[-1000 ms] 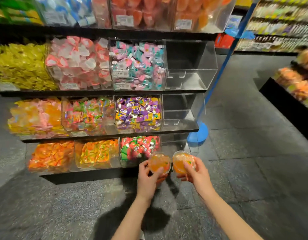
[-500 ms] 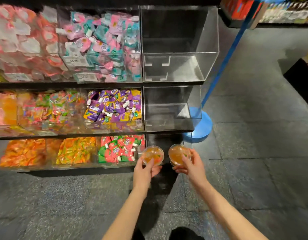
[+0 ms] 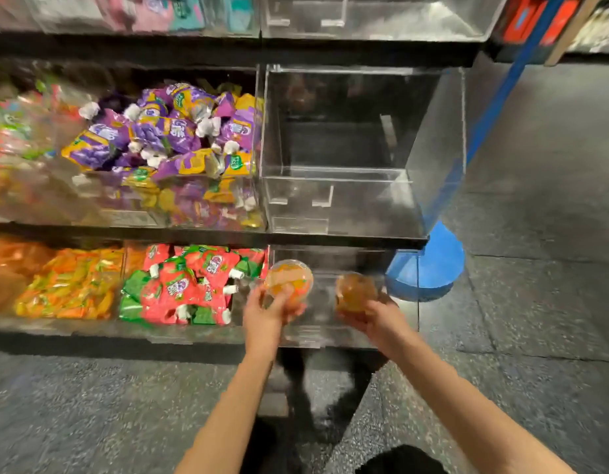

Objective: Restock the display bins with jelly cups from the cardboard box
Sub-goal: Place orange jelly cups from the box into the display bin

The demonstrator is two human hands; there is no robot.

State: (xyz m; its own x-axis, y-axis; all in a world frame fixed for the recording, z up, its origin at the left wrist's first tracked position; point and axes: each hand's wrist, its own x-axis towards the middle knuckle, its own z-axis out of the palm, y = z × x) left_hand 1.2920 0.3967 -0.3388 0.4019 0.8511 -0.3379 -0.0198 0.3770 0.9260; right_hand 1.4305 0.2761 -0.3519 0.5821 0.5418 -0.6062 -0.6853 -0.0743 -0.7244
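My left hand [image 3: 265, 311] grips an orange jelly cup [image 3: 289, 280] with a clear lid, held over the left end of the clear bottom-right bin [image 3: 327, 331]. My right hand [image 3: 376, 318] grips a second orange jelly cup [image 3: 356, 292], blurred, over the same bin's right part. That bin shows no stock inside. Above it stands another clear bin [image 3: 333, 196] with nothing in it. The cardboard box is out of view.
Bins to the left hold red-green pouches [image 3: 190, 285], orange-yellow packs [image 3: 67, 285] and purple-yellow pouches [image 3: 173, 135]. A blue pole with a round base [image 3: 429, 268] stands right of the shelf. Grey speckled floor [image 3: 535, 302] lies around.
The view has closed in on the lower shelves. Both hands have carried their cups forward to the bottom-right bin's opening.
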